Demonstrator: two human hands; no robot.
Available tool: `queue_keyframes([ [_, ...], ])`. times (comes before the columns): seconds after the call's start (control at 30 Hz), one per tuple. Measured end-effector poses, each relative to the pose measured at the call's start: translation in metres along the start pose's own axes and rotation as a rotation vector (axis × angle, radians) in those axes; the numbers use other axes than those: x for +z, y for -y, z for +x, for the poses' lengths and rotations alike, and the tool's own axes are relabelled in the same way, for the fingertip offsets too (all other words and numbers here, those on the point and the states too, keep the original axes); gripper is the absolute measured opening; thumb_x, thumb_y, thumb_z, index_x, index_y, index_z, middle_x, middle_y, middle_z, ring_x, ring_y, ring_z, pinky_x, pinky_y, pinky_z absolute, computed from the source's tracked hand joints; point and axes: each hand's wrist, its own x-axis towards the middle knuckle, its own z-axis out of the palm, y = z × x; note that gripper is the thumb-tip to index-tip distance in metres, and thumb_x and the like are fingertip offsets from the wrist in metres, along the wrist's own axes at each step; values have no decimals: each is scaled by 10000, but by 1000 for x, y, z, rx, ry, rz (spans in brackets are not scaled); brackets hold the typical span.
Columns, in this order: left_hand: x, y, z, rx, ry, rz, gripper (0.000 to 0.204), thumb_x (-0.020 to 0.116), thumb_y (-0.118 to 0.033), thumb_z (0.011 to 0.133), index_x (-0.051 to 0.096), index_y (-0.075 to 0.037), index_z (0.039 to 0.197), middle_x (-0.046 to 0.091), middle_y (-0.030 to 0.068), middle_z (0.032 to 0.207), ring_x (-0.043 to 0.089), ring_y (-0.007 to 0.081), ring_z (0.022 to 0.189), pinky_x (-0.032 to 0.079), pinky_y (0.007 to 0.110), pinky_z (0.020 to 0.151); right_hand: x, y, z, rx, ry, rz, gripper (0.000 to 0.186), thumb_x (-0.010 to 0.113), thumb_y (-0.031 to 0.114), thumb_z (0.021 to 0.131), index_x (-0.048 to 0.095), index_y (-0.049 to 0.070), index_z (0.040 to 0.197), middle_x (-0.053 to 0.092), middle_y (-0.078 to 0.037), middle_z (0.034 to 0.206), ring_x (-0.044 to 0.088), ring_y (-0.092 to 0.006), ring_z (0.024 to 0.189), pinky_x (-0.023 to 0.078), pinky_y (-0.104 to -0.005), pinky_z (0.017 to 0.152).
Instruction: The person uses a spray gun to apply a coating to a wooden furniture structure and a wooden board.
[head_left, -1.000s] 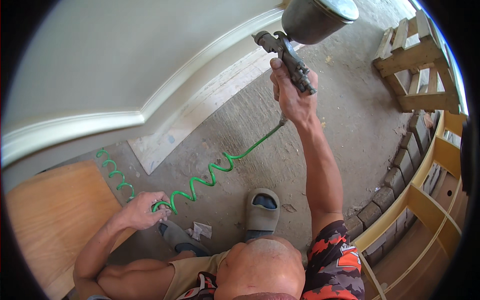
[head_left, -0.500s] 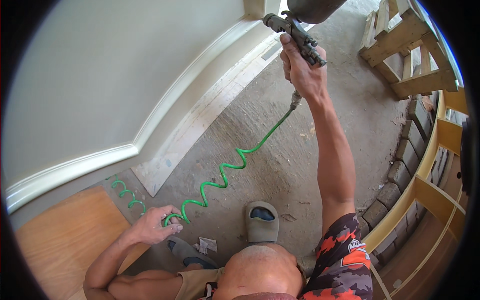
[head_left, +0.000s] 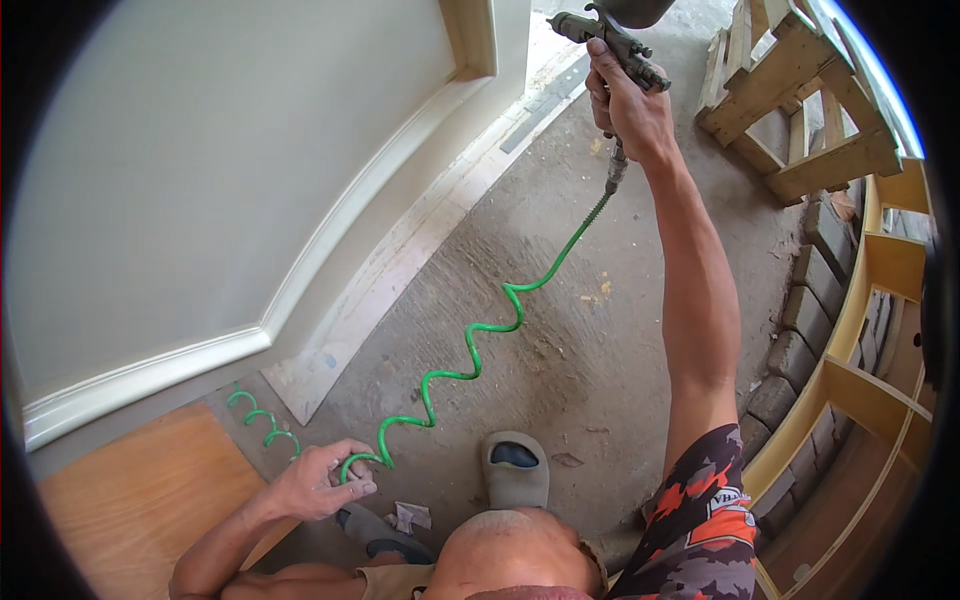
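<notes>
My right hand, arm stretched forward, is wrapped round the handle of a metal spray gun. The gun's nozzle points left toward a pale panelled surface. A dark cup sits above the gun, partly cut off by the upper edge. From the handle's fitting a coiled green air hose runs down to my left hand. The left fingers are closed round the hose near a wooden board. More of its coils lie beyond that hand. Whether the trigger is pulled I cannot tell.
White moulding edges the panel, with a pale strip along its foot. The plywood board lies lower left. At right stand a wooden pallet, a row of grey bricks and a yellowish wooden frame. Crumpled paper lies by my sandals.
In the picture the spray gun and my right hand have shifted right and slightly up. My left hand sits a little lower, still holding the hose. The whole view has shifted somewhat.
</notes>
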Motion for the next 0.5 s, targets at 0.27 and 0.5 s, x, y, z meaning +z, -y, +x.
queue_keyframes([
  [0.27, 4, -8, -3, 51, 30, -65, 484, 767, -145, 1022, 613, -2, 1458, 808, 56, 1039, 745, 127, 901, 605, 318, 835, -22, 6, 32, -18, -86, -60, 457, 706, 434, 1121, 633, 82, 839, 510, 37, 628, 395, -65, 478, 274, -289, 444],
  [0.5, 5, -4, -9, 54, 20, -98, 449, 727, -120, 1033, 614, 30, 1441, 812, 76, 1033, 758, 145, 937, 609, 336, 862, -10, 23, 18, -81, -194, -43, 430, 717, 431, 1114, 652, 72, 886, 552, 22, 648, 427, -66, 476, 284, -278, 437],
])
